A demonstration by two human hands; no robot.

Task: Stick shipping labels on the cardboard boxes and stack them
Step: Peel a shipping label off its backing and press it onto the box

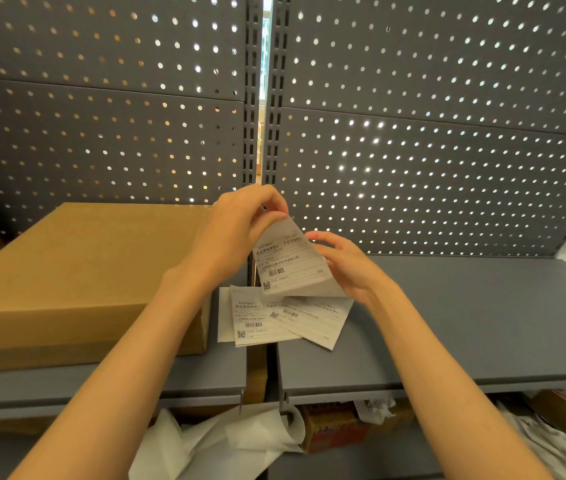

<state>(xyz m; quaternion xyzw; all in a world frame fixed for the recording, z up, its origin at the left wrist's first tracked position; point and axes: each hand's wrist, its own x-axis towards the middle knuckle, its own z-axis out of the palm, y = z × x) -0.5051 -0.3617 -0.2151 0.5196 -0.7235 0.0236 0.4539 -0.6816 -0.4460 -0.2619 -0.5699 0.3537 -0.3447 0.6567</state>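
**Label held up over the shelf, box at the left**

Left hand [236,226], centre frame: thumb and fingertips pinched together on the top corner of a shipping label [288,261]. Grip is tight at the paper's upper edge, at about 12 o'clock on the sheet.

Right hand [344,261], at 3 o'clock from the label: fingers spread and loosely curled, touching the sheet along its right edge and lower corner. Whether the thumb presses from behind, or a backing layer is parting from the label, cannot be told; the paper hides it.

The label hangs tilted in the air, printed face toward the camera, with text blocks, a barcode and a square code low on the left.

At 6 o'clock below it: a loose pile of labels [274,320], several sheets overlapping at angles, lying flat across the gap between two grey shelves.

At 9 o'clock: a plain cardboard box [77,271], flat and wide, sitting on the left shelf [101,382]. Its right side is just beside the pile. No label shows on its top.

At 3 to 4 o'clock: the right shelf [465,323], bare grey surface.

At 12 o'clock, behind everything: grey pegboard [430,133], light through the holes.

At 6 o'clock, lower level: crumpled white paper [226,441] and a reddish carton [337,427], partly hidden.
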